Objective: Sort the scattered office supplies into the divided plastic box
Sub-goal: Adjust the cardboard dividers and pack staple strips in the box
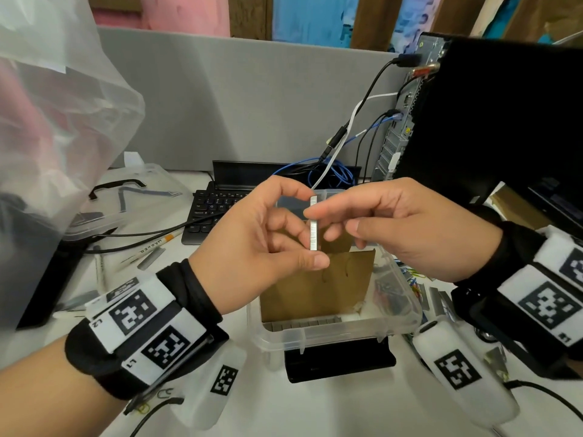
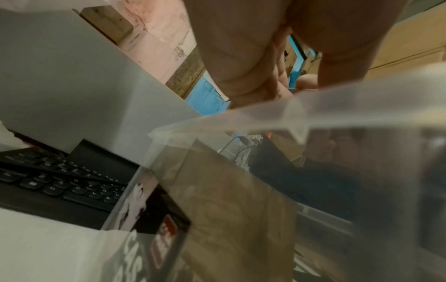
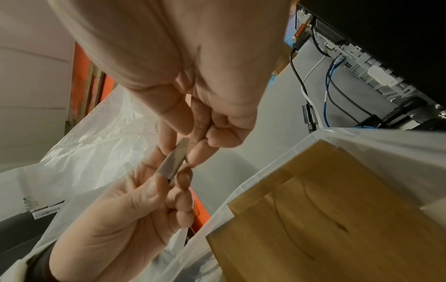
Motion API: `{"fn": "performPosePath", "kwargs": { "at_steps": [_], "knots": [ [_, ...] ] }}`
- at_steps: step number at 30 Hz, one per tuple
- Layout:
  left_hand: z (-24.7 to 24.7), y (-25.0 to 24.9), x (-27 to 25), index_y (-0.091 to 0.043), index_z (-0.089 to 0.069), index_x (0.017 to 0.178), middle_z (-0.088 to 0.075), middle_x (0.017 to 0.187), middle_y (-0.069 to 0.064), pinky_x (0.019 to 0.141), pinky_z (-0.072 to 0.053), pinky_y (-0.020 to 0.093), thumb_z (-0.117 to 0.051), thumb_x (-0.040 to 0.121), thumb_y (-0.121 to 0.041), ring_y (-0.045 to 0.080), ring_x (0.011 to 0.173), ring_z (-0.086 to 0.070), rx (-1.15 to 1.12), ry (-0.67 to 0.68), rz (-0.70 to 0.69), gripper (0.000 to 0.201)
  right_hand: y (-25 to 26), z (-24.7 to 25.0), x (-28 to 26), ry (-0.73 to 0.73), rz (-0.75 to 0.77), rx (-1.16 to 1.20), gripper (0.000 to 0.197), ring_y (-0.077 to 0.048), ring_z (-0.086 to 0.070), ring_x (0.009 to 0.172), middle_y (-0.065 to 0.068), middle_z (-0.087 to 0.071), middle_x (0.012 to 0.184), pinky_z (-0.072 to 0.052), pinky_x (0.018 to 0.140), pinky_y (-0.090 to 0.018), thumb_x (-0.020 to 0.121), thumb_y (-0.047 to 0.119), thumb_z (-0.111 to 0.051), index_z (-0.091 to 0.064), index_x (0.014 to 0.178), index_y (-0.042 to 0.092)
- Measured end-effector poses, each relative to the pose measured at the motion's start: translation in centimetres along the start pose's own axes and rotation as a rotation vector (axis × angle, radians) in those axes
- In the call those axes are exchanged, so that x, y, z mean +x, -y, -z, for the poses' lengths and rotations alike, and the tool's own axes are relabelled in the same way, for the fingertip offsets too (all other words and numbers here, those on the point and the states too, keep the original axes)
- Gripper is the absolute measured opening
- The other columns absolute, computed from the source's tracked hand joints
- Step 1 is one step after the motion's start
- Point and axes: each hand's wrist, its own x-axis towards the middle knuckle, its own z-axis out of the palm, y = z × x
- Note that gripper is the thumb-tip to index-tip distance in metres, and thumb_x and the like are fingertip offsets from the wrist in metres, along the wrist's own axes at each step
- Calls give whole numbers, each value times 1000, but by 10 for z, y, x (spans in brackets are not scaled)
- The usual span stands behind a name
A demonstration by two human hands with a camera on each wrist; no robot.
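Both hands, left hand point(image 1: 252, 234) and right hand point(image 1: 407, 228), pinch a staple strip point(image 1: 314, 223); only the head view shows the plastic box point(image 1: 400, 323) beneath.

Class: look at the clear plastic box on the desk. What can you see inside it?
Inside the clear plastic box: brown cardboard dividers, a row of staple strips along the near wall, and colourful small items on the right, too blurred to name. The hands cover the far end.
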Motion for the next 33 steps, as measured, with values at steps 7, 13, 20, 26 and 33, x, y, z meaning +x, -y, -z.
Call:
{"fn": "performPosePath", "kwargs": {
  "at_steps": [7,13,20,26,33],
  "knots": [
    [15,11,-7,-28,-50,115,-63,86,-7,73,-42,12,-80,64,-31,15,82,-59,451,34,-145,60,1,6,-3,97,-76,-196,51,-4,-66,84,6,-70,89,-51,67,-21,90,-13,-42,-72,104,27],
    [29,28,-21,-33,-60,87,-62,84,-13,74,-45,22,-65,73,-15,15,85,-57,581,24,-240,23,-1,-5,-1,416,-305,-492,50,13,-55,59,15,-63,76,-42,56,-5,91,-5,-42,-70,108,33],
    [28,34,-22,-32,-60,82,-61,76,-18,72,-46,38,-59,73,-22,5,78,-54,689,111,-302,14,-17,-31,27,606,-521,-795,34,1,-47,56,18,-51,69,-39,48,-4,91,6,-50,-68,115,22],
    [28,38,-21,-30,-59,76,-58,70,-15,67,-44,40,-62,73,-17,9,74,-53,649,126,-337,14,-30,-48,37,638,-703,-800,20,15,-43,33,28,-40,29,-33,37,-1,92,13,-57,-71,106,14],
    [29,45,-19,-27,-61,75,-59,68,-12,66,-43,41,-63,72,-12,12,71,-54,626,139,-361,15,-32,-57,43,639,-810,-770,21,11,-41,27,23,-38,25,-29,32,-4,92,10,-57,-70,108,10]
  ]
}}
